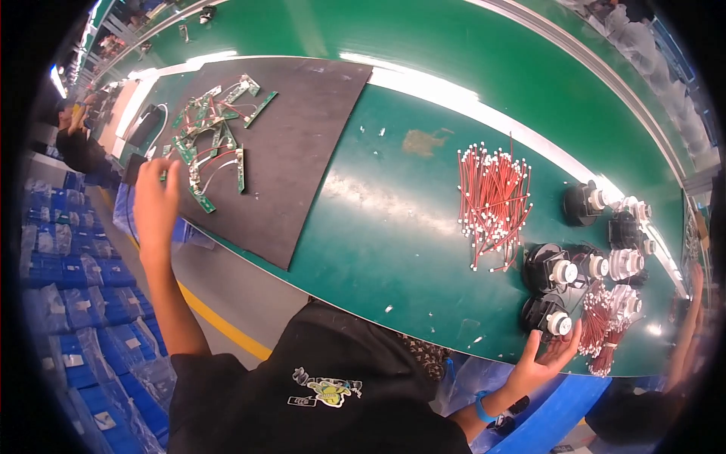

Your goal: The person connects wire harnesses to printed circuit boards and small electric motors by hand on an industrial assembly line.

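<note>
Head | left hand (pixel 156 200) outstretched, grip unclear | right hand (pixel 538 365) fingers parted beside black unit (pixel 540 313)

Blk tee (pixel 257 412), plain apart from a small print (pixel 330 391) on the front: yellow-green cartoon fig. w/ grey-white bits around it, plus a dark boxed mark w/ pale outline just L of it. L sleeve (pixel 200 382) short, same blk; R sleeve (pixel 446 437) also blk, partly cut off at the view's lower edge. R wrist has a bright blue band (pixel 484 408). Both hands bare. Dark speckled cloth (pixel 425 356) shows near the hem; can't tell if it's trousers.
</note>
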Available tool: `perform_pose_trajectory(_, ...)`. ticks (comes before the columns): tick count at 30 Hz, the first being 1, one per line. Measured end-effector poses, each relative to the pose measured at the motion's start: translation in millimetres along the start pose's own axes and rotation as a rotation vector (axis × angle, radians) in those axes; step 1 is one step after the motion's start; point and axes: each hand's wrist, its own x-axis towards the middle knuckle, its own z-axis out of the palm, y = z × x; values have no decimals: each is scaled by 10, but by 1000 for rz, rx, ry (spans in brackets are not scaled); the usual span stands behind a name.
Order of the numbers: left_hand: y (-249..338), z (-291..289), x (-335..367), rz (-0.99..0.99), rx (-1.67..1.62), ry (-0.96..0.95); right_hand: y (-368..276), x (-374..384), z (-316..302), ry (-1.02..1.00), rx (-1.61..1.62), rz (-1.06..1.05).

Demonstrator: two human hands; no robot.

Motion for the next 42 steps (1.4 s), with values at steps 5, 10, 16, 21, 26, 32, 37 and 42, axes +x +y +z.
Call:
perform_pose_trajectory(5,-553,-73,-88,-412,-244,-638,290,-67,-182,-20,76,23)
perform_pose_trajectory(10,376,-157,-337,-259,-257,-428,169,-191,-239,-220,133,-22)
perform_pose_trajectory(16,933,262,-161,2,-191,-319,-318,-300,212,-346,86,-53)
perform_pose_trajectory(21,266,771,-91,143,-141,-258,-503,-282,413,-508,439,112)
perform_pose_trajectory(26,218,873,-56,324,-335,-207,-391,-232,223,-567,451,289)
perform_pose_trajectory(32,347,368,-146,-74,-676,-429,-478,-129,288,-738,281,106)
perform_pose_trajectory(37,286,453,-203,-74,-745,-447,-441,-5,307,-638,246,221)
perform_pose_trajectory(42,231,374,-156,-37,-879,-394,-450,157,344,-660,174,108)
